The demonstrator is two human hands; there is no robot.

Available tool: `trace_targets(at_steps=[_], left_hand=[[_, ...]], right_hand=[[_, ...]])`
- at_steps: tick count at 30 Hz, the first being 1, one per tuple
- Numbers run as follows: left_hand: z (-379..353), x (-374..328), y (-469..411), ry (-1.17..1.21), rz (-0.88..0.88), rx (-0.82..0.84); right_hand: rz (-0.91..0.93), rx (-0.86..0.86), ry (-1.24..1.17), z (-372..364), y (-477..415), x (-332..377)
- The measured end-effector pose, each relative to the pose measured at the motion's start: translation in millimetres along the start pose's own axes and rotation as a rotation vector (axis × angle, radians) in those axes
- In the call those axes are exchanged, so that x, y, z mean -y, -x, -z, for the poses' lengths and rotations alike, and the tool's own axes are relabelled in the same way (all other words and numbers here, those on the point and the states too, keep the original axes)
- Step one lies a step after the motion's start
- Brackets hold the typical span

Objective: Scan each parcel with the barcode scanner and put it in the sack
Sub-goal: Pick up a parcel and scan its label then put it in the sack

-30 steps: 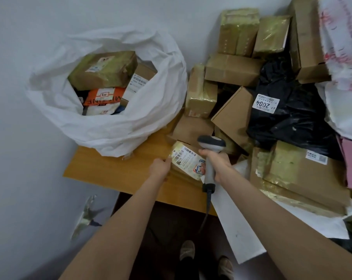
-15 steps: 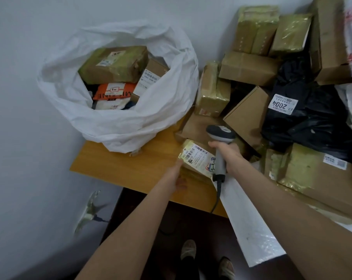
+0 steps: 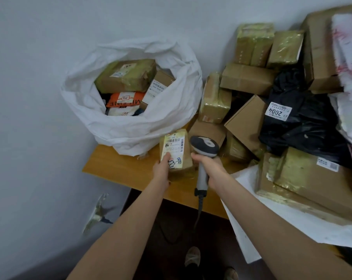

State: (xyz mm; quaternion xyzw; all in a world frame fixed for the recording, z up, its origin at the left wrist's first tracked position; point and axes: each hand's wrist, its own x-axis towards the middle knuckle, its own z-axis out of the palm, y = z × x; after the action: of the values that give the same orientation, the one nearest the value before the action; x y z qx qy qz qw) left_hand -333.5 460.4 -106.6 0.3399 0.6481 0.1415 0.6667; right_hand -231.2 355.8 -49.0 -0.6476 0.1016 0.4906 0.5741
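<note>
— Parcel [image 3: 176, 152], from the head view: small taped cardboard box, tipped up on its lower end over the near edge of the desk [image 3: 120, 170], just in front of the sack [image 3: 130, 128]. White label [image 3: 174, 146] facing up, barcode at the top.

— Held how?

— Clamped in the left hand [image 3: 162, 168] at the lower left corner, thumb pressed on the label's lower part, fingers out of sight behind the box. Barcode left uncovered.

— And the other side?

— Right hand [image 3: 209, 168] closed round the grip of the barcode scanner [image 3: 204, 146], scanner head just beside the parcel's right edge, cord hanging below the desk.

— Heavy, going by that?

— Probably light: carried by one hand at a corner with no visible strain. Likely stiff too, with square edges and no sag. Glossy tape over the sides, so possibly slippery there.

— Best place to take hold, then?

— Across the short lower end, thumb on the face and fingers behind, much as now. Better kept off the barcode until scanned. No sign of anything fragile, but contents unknown, so lowered into the sack rather than thrown. Sack already holding several parcels, mouth open wide.
</note>
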Motion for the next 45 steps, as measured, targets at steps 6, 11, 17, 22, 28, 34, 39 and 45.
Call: trace_targets(at_steps=[6, 11, 17, 22, 28, 34, 39, 45], left_hand=[[16, -27, 40, -0.050, -0.037, 0.350], [15, -52, 68, -0.232, -0.151, 0.515], [-3, -69, 88, -0.297, -0.184, 0.647], [-27, -65, 93, -0.172, -0.330, 0.592], [-45, -52, 91, -0.157, -0.425, 0.581], [-52, -41, 82, -0.193, -0.466, 0.534], [-54, -37, 82, -0.203, -0.461, 0.498], [-53, -34, 80, -0.218, -0.465, 0.465]], right_hand=[[0.082, -0.044, -0.151, 16, 42, 8], [0.198, -0.025, -0.232, 42, 69, 23], [0.327, -0.046, -0.256, 72, 86, 36], [0.397, -0.060, -0.205, 89, 109, 33], [0.449, -0.019, -0.091, 84, 143, 19], [0.484, -0.021, -0.086, 81, 155, 13], [0.467, -0.031, -0.053, 81, 156, 11], [0.440, -0.021, -0.040, 82, 158, 11]])
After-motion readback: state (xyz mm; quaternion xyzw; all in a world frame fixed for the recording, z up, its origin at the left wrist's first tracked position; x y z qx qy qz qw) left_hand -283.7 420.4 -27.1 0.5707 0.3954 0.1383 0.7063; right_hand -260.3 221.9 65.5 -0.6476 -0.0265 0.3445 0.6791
